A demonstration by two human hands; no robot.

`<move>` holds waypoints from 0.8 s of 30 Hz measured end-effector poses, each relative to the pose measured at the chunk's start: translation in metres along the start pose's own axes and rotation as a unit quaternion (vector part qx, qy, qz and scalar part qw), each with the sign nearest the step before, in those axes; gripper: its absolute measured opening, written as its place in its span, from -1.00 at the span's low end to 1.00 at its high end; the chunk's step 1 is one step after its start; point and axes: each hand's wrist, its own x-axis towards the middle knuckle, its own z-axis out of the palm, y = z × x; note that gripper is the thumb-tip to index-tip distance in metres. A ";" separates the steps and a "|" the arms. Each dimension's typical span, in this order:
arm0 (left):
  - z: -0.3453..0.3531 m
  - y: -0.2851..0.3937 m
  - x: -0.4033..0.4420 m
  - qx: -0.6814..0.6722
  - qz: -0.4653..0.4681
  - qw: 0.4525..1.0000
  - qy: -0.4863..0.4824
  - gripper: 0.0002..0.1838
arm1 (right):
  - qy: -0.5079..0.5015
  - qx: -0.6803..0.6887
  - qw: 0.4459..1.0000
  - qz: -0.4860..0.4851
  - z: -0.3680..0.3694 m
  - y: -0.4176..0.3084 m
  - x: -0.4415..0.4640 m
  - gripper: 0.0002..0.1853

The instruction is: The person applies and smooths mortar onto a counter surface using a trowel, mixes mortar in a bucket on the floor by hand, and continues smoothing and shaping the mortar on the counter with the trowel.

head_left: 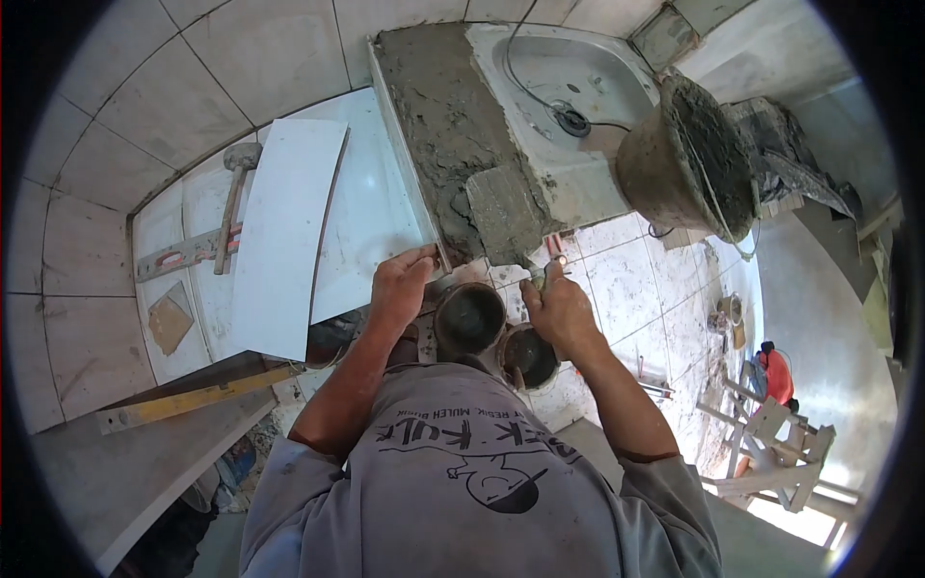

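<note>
My right hand (559, 310) is wrapped round the handle of a trowel, whose flat mortar-covered blade (505, 214) rests on the wet mortar (438, 106) beside the sink. My left hand (400, 284) is at the front end of a thin pale edge strip (409, 173) that runs along the left side of the mortar. Its fingers are together at the strip's tip; whether they grip it is hard to tell. Two round buckets (470, 318) (530, 354) stand below, between my hands.
A sink (578, 82) holds a coiled cable. On its right is a large bucket of mortar (674, 159). A white panel (286, 231), a mallet (231, 202) and a level (183, 253) lie left. A yellow level (198, 397) and a wooden stand (776, 443) are lower down.
</note>
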 end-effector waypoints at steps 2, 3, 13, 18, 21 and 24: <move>0.002 0.000 -0.001 -0.032 0.010 0.999 -0.001 -0.61 | 0.025 -0.004 0.999 0.020 0.019 0.001 -0.002 -0.57; 0.002 0.000 0.001 -0.031 0.010 0.999 -0.006 -0.61 | 0.038 0.006 0.999 0.015 0.027 0.001 -0.004 -0.59; 0.003 -0.002 -0.001 -0.039 -0.012 0.999 0.004 -0.59 | 0.033 -0.007 0.998 0.051 0.075 0.040 -0.058 -0.59; 0.005 -0.014 -0.002 -0.059 0.017 0.998 0.023 -0.56 | 0.016 -0.011 0.996 0.091 0.054 0.058 -0.085 -0.59; 0.001 -0.010 -0.005 -0.007 -0.006 1.000 -0.010 -0.54 | 0.055 -0.002 0.996 0.076 0.027 0.050 -0.081 -0.61; 0.005 -0.004 -0.005 -0.030 0.016 0.999 0.006 -0.51 | 0.044 -0.011 0.998 0.041 -0.017 0.014 -0.061 -0.62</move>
